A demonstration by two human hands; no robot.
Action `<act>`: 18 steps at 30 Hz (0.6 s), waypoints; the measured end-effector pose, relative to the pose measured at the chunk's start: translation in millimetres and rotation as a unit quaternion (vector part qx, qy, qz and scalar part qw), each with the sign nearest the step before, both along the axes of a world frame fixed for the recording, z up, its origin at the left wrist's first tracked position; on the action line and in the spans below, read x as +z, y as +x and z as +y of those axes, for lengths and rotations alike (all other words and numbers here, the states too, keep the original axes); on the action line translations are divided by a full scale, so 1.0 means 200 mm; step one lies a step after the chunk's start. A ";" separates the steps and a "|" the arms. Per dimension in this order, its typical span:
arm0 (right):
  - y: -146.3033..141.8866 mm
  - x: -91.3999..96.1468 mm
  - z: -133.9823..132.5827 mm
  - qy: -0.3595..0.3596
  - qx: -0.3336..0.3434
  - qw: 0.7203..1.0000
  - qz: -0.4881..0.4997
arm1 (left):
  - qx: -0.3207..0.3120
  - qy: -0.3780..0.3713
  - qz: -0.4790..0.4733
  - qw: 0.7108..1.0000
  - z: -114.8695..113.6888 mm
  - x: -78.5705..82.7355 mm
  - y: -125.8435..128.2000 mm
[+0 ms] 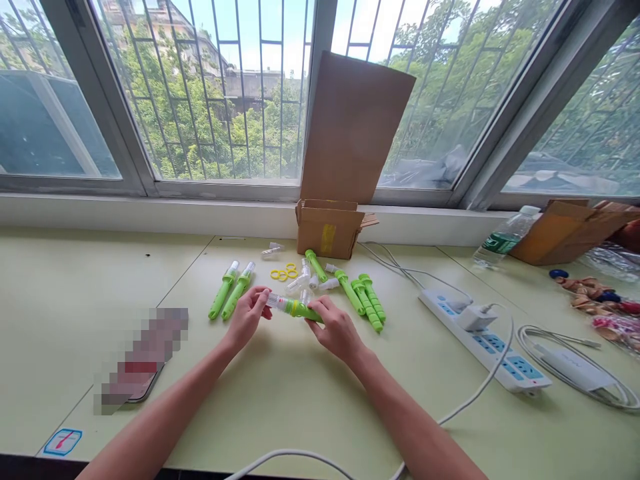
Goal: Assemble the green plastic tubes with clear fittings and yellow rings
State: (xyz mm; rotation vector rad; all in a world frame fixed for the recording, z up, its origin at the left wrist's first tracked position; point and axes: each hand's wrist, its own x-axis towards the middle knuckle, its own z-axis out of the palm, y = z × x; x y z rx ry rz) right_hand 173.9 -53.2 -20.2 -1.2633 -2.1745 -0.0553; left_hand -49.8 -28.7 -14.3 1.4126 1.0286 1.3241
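Observation:
Between my two hands, above the pale green table (280, 413), is a green tube with a clear cap (287, 305) and a yellow ring near its middle. The fingers of my left hand (249, 312) pinch its clear end. Closed round the green end is my right hand (335, 327). Two similar capped green tubes (235, 290) lie just left of my left hand. Several green tubes without caps (367, 300) lie right of my right hand. Beyond the held tube are yellow rings (284, 273) and loose clear plastic caps (301, 277), some partly overlapping.
An upright cardboard box (327, 230) stands against the windowsill. On the right lie a white power strip (487, 340), a coiled cable (575, 370) and a tilted water bottle (507, 237). A pixelated phone (145, 360) lies at left. A white cord (470, 400) crosses the right front.

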 end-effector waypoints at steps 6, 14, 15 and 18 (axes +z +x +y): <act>0.01 0.01 0.00 -0.001 -0.016 1.000 -0.022 | 0.011 -0.007 -0.015 1.000 0.00 -0.01 0.00; 0.00 0.01 0.00 -0.026 0.016 0.999 0.017 | 0.020 -0.019 -0.022 0.999 0.01 -0.01 -0.01; 0.00 0.01 0.00 -0.026 0.015 0.999 0.013 | 0.020 -0.020 -0.022 0.999 0.01 -0.01 -0.01; 0.00 0.01 -0.01 -0.019 0.005 1.000 -0.009 | 0.018 -0.022 -0.023 0.999 0.01 -0.01 -0.01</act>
